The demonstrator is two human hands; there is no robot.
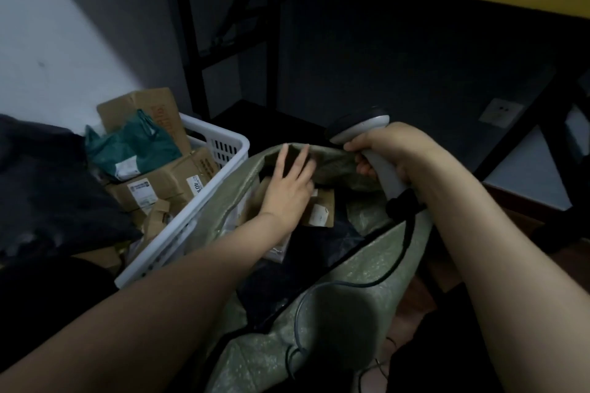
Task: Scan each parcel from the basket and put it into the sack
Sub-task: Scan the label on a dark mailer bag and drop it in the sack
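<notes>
— What's in the containers?

— The white basket (pixel 217 131), on the left, holds brown cardboard boxes (pixel 159 183) and a teal mailer bag (pixel 134 147). Just to its right, the green sack (pixel 351 268) holds a labelled cardboard parcel (pixel 321 209) and dark bags (pixel 319 244).

— And the hands?

— The left hand (pixel 289 188) is inside the sack's mouth, fingers straight and spread. The right hand (pixel 386 150) is curled round the grey scanner (pixel 384 177) at the far rim.

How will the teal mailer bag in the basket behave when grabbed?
Probably floppy: the teal mailer bag is crumpled and drapes over the cardboard boxes. Likely light, being thin and soft-looking. Its plastic film may slip; pinch a fold.
</notes>
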